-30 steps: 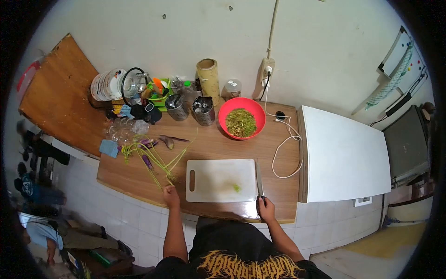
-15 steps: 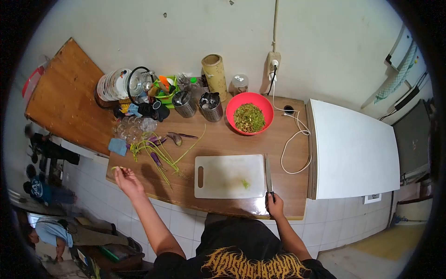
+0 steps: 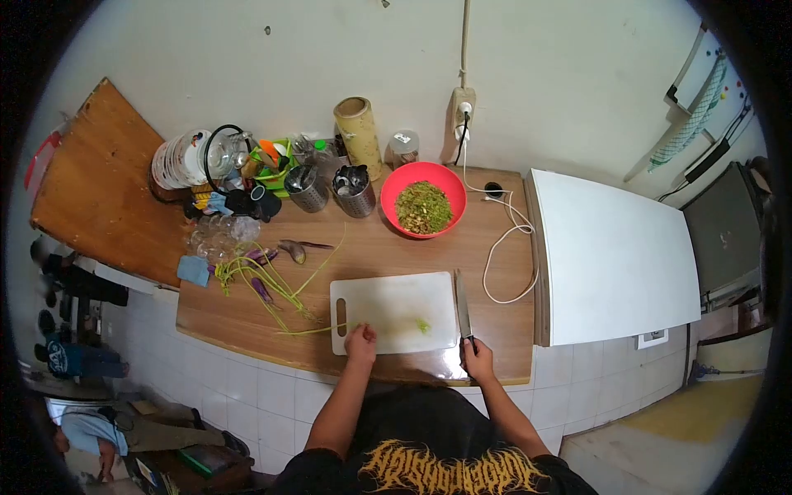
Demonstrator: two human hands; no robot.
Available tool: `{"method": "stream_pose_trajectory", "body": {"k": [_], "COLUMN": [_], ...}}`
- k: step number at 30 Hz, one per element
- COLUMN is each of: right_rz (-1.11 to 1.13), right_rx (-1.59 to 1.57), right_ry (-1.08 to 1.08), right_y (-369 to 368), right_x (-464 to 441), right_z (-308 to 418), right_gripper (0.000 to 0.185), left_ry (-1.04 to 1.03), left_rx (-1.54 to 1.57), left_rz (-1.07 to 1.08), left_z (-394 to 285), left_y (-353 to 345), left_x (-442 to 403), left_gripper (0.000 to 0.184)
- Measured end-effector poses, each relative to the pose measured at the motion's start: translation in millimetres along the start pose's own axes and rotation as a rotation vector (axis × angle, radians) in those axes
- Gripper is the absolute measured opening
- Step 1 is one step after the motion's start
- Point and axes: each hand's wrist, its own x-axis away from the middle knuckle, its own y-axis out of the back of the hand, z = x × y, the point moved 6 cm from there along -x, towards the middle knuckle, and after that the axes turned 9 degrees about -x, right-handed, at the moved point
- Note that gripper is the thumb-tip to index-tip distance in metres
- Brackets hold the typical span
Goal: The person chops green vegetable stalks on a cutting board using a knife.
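My left hand [image 3: 360, 343] is over the lower left of the white cutting board [image 3: 388, 293], its fingers closed on a thin green stalk [image 3: 309, 332] that trails left past the board's edge. A small green scrap [image 3: 423, 327] lies on the board's right half. Beside the board's right edge, my right hand [image 3: 478, 361] grips the black handle of a knife [image 3: 463, 309], whose blade points away from me. Further left on the table are more long green stalks [image 3: 280, 285] and several purple eggplants [image 3: 261, 289].
A red bowl [image 3: 388, 202] of chopped greens stands behind the board. Metal utensil holders [image 3: 356, 202], a bamboo-like cylinder [image 3: 360, 136], a clear jar [image 3: 404, 148] and stacked plates [image 3: 177, 161] line the back. A white cable [image 3: 487, 268] loops at right beside a white-topped cabinet [image 3: 615, 256].
My left hand has moved right, from beyond the stalks to the cutting board, bringing the green stalk with it. My right hand keeps the knife beside the board. The view has shifted slightly.
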Motion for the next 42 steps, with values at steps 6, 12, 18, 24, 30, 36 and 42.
{"method": "stream_pose_trajectory", "body": {"k": [6,12,18,24,30,36,42], "right_rz": [-0.017,-0.011,-0.016,-0.029,-0.070,0.185,0.159], "right_rx": [0.041,0.054,0.064,0.063,0.255,0.624,0.746], "right_ry": [0.006,0.042,0.051,0.065,0.188,0.392,0.311], "right_y": [1.4,2.8,3.6,4.2,5.4,-53.1,-101.0], "right_x": [0.5,1.0,1.3,2.8,6.7,46.5,57.5], "right_z": [0.1,-0.2,0.6,1.3,9.8,24.7,12.3], "right_gripper": [0.033,0.033,0.033,0.033,0.032,0.035,0.036], "left_ry": [0.160,-0.780,-1.315,-1.330,-1.317,-1.300,-1.282], "left_rx": [-0.398,-1.384,-1.682,-1.955,-1.979,-1.916,-1.934], "left_rz": [0.263,0.355,0.544,0.568,0.530,0.471,0.434], "left_z": [37.9,-15.9,-40.0,-21.8,-17.6,-22.8,-28.3], "left_y": [-32.5,-46.5,-78.4,-83.1,-78.7,-73.6,-70.9], "left_x": [27.9,42.3,63.3,60.0,53.3,53.1,54.2], "left_gripper": [0.009,0.014,0.017,0.010,0.008,0.007,0.007]}}
